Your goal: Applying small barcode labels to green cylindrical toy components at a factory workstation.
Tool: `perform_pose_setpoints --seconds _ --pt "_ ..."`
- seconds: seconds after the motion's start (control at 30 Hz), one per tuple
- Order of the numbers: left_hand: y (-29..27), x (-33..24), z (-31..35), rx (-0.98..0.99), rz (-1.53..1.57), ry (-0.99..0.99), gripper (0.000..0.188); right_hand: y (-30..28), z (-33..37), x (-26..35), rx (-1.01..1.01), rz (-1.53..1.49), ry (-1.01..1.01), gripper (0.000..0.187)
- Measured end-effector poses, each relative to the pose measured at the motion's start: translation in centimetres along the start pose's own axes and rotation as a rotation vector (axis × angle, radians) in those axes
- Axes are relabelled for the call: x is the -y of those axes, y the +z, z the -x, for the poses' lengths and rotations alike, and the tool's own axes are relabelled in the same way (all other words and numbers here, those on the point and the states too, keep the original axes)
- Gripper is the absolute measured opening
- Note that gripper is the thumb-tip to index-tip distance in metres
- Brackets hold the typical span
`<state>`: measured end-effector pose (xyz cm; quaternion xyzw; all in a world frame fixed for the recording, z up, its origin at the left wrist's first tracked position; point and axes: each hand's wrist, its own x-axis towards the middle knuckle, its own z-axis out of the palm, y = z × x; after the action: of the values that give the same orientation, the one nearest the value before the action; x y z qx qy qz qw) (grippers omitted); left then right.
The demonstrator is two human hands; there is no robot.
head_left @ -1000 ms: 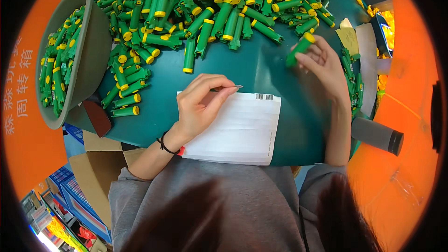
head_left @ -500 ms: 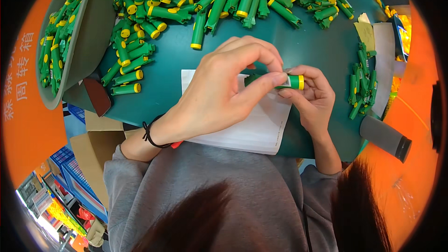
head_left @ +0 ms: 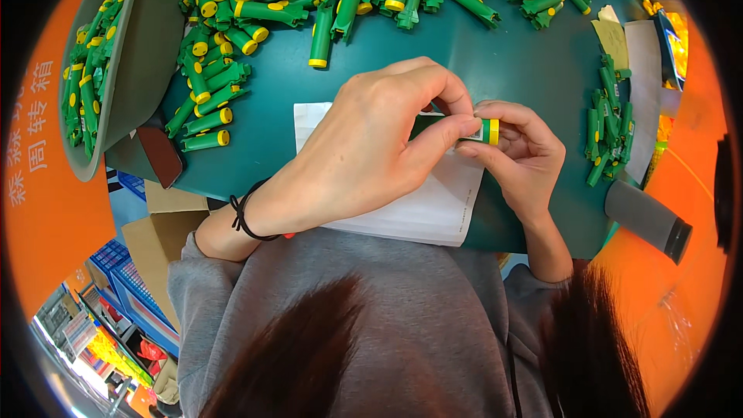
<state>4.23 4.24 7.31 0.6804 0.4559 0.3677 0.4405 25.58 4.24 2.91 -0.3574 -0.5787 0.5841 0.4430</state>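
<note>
A green plastic tube with a yellow end cap (head_left: 493, 132) is held level between my two hands, above a white paper sheet (head_left: 422, 217). My right hand (head_left: 530, 156) pinches the capped end between thumb and fingers. Over the tube's other end, my left hand (head_left: 371, 143) has its thumb and index finger closed on the side. Part of a small pale label shows beside the left thumb. The left hand hides most of the tube's body and some of the paper.
Many similar green tubes (head_left: 325, 31) are heaped along the far side of the dark green table (head_left: 534, 70). At left stands a grey bin (head_left: 147, 70) of more tubes. A smaller pile (head_left: 609, 124) lies right, near a grey cylinder (head_left: 646, 220). An open cardboard box (head_left: 166, 232) sits lower left.
The view has shifted slightly. My left thumb and fingers now cover more of the tube and its label, while my right hand keeps its pinch near the cap.
</note>
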Motion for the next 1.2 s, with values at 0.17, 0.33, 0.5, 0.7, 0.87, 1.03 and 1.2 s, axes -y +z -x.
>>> perform_pose_setpoints --seconds 0.17,0.33,0.5,0.7,0.87,1.03,1.2 --pt "0.2 0.1 0.0 0.000 -0.033 0.009 0.010 -0.1 0.1 0.0 0.006 -0.001 0.013 0.039" --pt "0.8 0.5 -0.1 -0.036 0.265 -0.118 0.012 -0.2 0.5 -0.3 -0.026 -0.043 -0.008 0.040" --pt "1.2 2.9 -0.1 0.212 0.318 -0.228 0.024 -0.7 -0.1 -1.3 0.049 0.115 -0.136 0.041" --pt "-0.7 2.3 1.5 -0.088 0.186 -0.215 0.025 -1.2 -2.3 0.0 0.089 0.224 0.139 0.072" --pt "-13.4 -0.7 3.9 -0.956 -0.370 0.009 0.033 -5.9 -0.6 0.1 0.203 0.701 0.339 0.030" --pt "-23.4 3.0 6.2 -1.145 -1.145 0.039 0.045 -3.8 -1.2 0.3 0.036 0.339 0.526 0.015" --pt "-10.0 4.2 2.5 -0.523 -0.669 0.521 0.021 -1.5 -1.3 -0.7 -0.050 0.133 0.436 0.016"
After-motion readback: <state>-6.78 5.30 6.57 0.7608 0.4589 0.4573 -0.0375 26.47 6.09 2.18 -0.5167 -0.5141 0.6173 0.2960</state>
